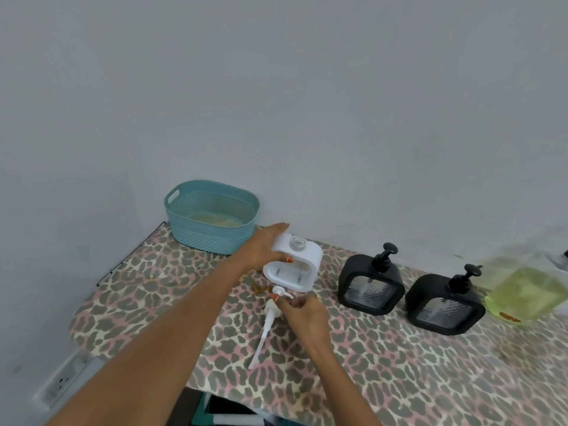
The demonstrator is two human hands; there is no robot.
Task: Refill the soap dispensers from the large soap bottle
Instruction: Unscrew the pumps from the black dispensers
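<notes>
A white soap dispenser [295,262] stands upright on the leopard-print table [399,373], its clear neck uncovered. My left hand [265,245] grips its left side, thumb on the front. The white pump head [270,315] with its long tube lies on the cloth just in front, and my right hand [302,315] pinches the pump's top. Two black dispensers [370,282] [444,301] with pumps fitted stand to the right. The large bottle of yellow-green soap [525,290] sits at the far right edge, blurred.
A teal perforated basket [212,218] stands at the table's back left corner against the grey wall. Small orange-brown bits [258,287] lie on the cloth near the white dispenser. A wall socket [63,379] is low on the left.
</notes>
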